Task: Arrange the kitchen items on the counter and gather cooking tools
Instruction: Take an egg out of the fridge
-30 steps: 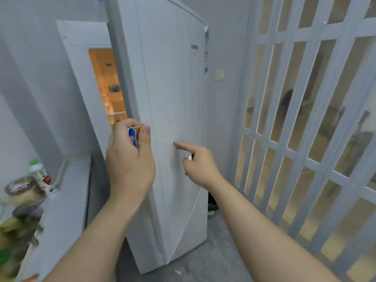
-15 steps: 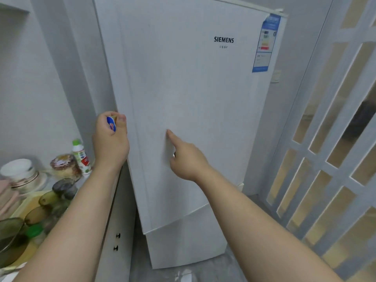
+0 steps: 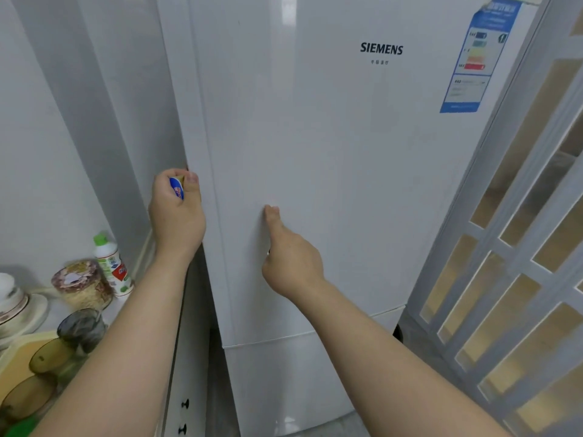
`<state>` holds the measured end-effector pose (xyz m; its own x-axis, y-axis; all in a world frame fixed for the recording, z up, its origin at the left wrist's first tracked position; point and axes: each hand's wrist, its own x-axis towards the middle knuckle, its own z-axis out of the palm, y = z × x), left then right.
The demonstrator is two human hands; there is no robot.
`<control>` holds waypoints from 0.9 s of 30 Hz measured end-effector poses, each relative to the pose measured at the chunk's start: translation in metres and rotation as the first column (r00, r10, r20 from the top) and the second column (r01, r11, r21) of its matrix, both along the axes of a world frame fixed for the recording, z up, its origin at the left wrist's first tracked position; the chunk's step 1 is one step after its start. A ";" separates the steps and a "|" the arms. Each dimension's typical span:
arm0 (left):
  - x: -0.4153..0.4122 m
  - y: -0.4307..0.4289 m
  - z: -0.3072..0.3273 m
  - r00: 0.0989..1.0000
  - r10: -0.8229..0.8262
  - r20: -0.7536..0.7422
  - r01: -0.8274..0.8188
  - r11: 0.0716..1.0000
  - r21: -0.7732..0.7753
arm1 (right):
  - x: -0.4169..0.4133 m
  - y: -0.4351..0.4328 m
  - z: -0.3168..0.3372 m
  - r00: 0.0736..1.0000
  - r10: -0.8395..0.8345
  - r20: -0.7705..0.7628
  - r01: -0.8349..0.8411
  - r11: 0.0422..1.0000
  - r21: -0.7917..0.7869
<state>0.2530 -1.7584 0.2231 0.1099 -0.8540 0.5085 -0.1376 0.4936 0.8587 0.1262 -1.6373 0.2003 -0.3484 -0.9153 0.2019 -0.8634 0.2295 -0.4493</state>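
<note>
A white Siemens fridge [image 3: 347,171] fills the middle of the view, its upper door closed. My left hand [image 3: 176,219] is at the door's left edge and grips a small blue and yellow packet [image 3: 177,187] between thumb and fingers. My right hand [image 3: 291,257] presses its straight index finger on the door front. Its other fingers are curled, and a small object I cannot identify peeks out under them.
The counter at lower left holds a white bottle with a green cap [image 3: 108,263], a covered jar [image 3: 82,283], stacked bowls [image 3: 12,301] and glassware on a yellow board [image 3: 19,351]. A cabinet with dark knobs [image 3: 184,405] stands below. A white lattice folding door [image 3: 520,247] stands on the right.
The fridge door has swung from open, with the lit inside showing, to closed. Both hands followed it, the right index finger pushing, and my view turned to face the door front.
</note>
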 end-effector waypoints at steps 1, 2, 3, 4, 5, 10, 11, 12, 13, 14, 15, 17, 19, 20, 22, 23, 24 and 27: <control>-0.002 -0.009 0.000 1.000 -0.005 -0.005 0.005 1.000 0.001 | -0.001 -0.008 -0.001 1.000 -0.001 0.000 0.001 1.000 0.002; -0.003 -0.012 -0.001 1.000 -0.001 -0.005 0.001 1.000 0.000 | -0.001 -0.011 -0.002 1.000 -0.003 -0.004 0.003 1.000 0.004; -0.004 -0.017 -0.001 1.000 0.001 0.000 -0.001 1.000 -0.003 | -0.001 -0.016 -0.003 1.000 -0.011 -0.014 0.011 1.000 0.007; -0.005 -0.020 -0.001 1.000 0.001 0.004 -0.001 1.000 -0.002 | -0.001 -0.021 -0.004 0.999 -0.017 -0.037 0.018 1.000 0.011; -0.006 -0.021 -0.001 1.000 -0.004 0.009 0.004 1.000 0.001 | 0.000 -0.024 -0.006 0.997 -0.021 -0.072 0.022 1.000 0.016; -0.020 0.008 0.001 0.997 0.073 0.011 -0.069 0.978 -0.199 | -0.003 -0.026 -0.018 0.998 0.023 -0.063 -0.026 0.998 -0.058; -0.026 0.018 0.001 0.997 0.079 -0.004 -0.076 0.949 -0.306 | -0.008 -0.021 -0.020 0.999 0.028 -0.041 -0.033 0.991 -0.129; -0.033 0.028 -0.002 0.998 0.058 -0.007 -0.057 0.922 -0.383 | -0.015 -0.015 -0.022 1.000 0.014 -0.017 -0.017 0.981 -0.192; -0.043 0.037 -0.004 1.000 0.010 0.002 -0.009 0.905 -0.425 | -0.025 -0.009 -0.026 1.000 -0.025 0.016 0.028 0.971 -0.239; -0.057 0.046 -0.008 0.997 -0.068 0.033 0.075 0.900 -0.430 | -0.037 0.000 -0.032 0.994 -0.083 0.073 0.100 0.959 -0.265; -0.069 0.055 -0.012 0.986 -0.151 0.074 0.168 0.899 -0.405 | -0.048 0.010 -0.039 0.977 -0.144 0.156 0.182 0.945 -0.270; -0.101 0.073 -0.020 0.932 -0.333 0.143 0.361 0.890 -0.277 | -0.075 0.038 -0.051 0.880 -0.271 0.391 0.380 0.894 -0.236; -0.138 0.096 -0.028 0.828 -0.534 0.173 0.557 0.820 -0.135 | -0.102 0.077 -0.067 0.719 -0.387 0.578 0.568 0.806 -0.166; -0.156 0.108 -0.032 0.765 -0.616 0.188 0.635 0.769 -0.067 | -0.112 0.098 -0.074 0.641 -0.428 0.637 0.640 0.756 -0.137; -0.189 0.130 -0.040 0.635 -0.742 0.217 0.750 0.659 0.058 | -0.125 0.144 -0.082 0.498 -0.465 0.732 0.745 0.662 -0.087; -0.206 0.145 -0.046 0.554 -0.799 0.235 0.799 0.589 0.117 | -0.130 0.169 -0.086 0.411 -0.470 0.781 0.793 0.607 -0.052; -0.225 0.166 -0.054 0.457 -0.853 0.251 0.845 0.505 0.178 | -0.133 0.201 -0.089 0.308 -0.473 0.826 0.850 0.527 -0.015; -0.268 0.236 -0.076 0.209 -0.951 0.229 0.901 0.278 0.334 | -0.131 0.295 -0.093 0.082 -0.438 0.895 0.953 0.297 0.058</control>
<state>-0.0151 -1.5221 0.1475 -0.9401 -0.2725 0.2048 0.0885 0.3853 0.9185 -0.0047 -1.3426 0.1075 -0.9597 0.0524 -0.2761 0.2792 0.0650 -0.9580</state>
